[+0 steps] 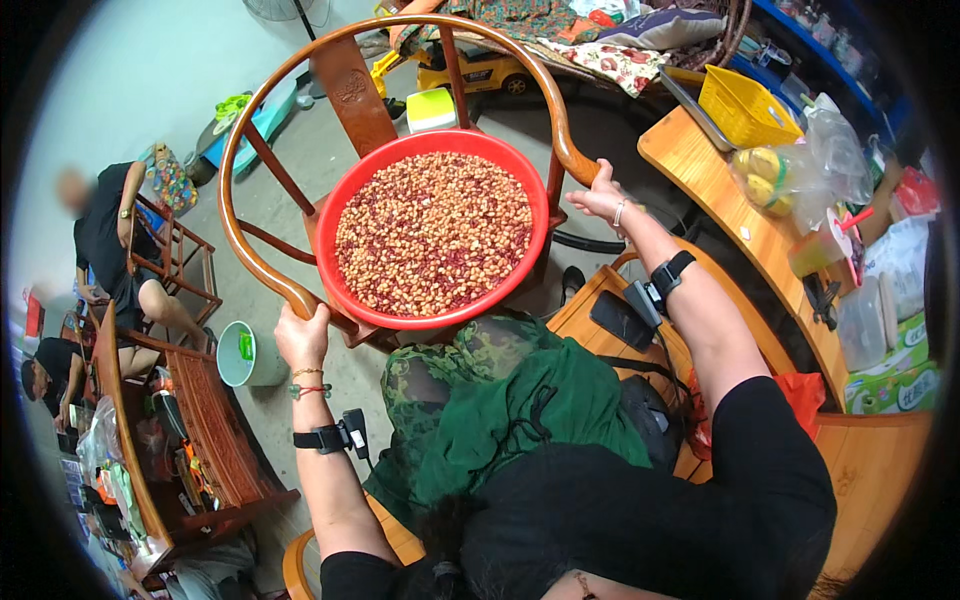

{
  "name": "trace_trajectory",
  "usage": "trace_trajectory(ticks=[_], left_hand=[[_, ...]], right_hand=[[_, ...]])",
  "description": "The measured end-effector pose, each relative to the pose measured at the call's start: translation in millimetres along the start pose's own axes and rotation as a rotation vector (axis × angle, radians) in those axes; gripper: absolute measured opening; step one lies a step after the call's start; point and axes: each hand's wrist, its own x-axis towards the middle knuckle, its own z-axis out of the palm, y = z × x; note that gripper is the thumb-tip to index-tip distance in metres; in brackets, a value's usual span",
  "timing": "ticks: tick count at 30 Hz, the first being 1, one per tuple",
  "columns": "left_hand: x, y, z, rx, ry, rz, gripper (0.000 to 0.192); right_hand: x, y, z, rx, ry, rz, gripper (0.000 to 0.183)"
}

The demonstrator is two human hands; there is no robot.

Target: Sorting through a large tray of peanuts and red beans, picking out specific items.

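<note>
A round red plastic basin full of shelled nuts or beans, some tan and some dark red, rests on the seat of a wooden round-backed armchair. My left hand is closed around the end of the chair's left arm rail. At the other rail's end is my right hand, its palm turned up and fingers spread, touching or very near the wood. Neither hand touches the basin.
A pale green bucket stands on the floor at left, near a carved wooden table. Two people sit beyond it. On the right, a wooden table bears a yellow plastic basket, bagged fruit and a drink cup. A phone lies beside my lap.
</note>
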Motion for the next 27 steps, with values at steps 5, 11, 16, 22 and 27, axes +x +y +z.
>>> trace_trajectory(ticks=[5,11,16,22,27], left_hand=[[-3,-18,-11,-0.014,-0.025,-0.004,0.040],[-15,4,-15,0.080,-0.047,0.006,0.052],[-44,0,-23,-0.028,-0.088,-0.166,0.051],[-51,4,-32,-0.026,-0.184,-0.182,0.052],[-54,-10,-21,-0.066,-0.213,-0.123,0.046]], right_hand=[[-26,-43,1,-0.044,-0.084,-0.004,0.107],[-36,-4,-44,0.246,-0.145,0.039,0.089],[-26,25,-58,0.225,-0.271,0.038,0.076],[1,58,-70,0.087,-0.165,-0.082,0.048],[-55,13,-74,-0.109,-0.100,0.036,0.048]])
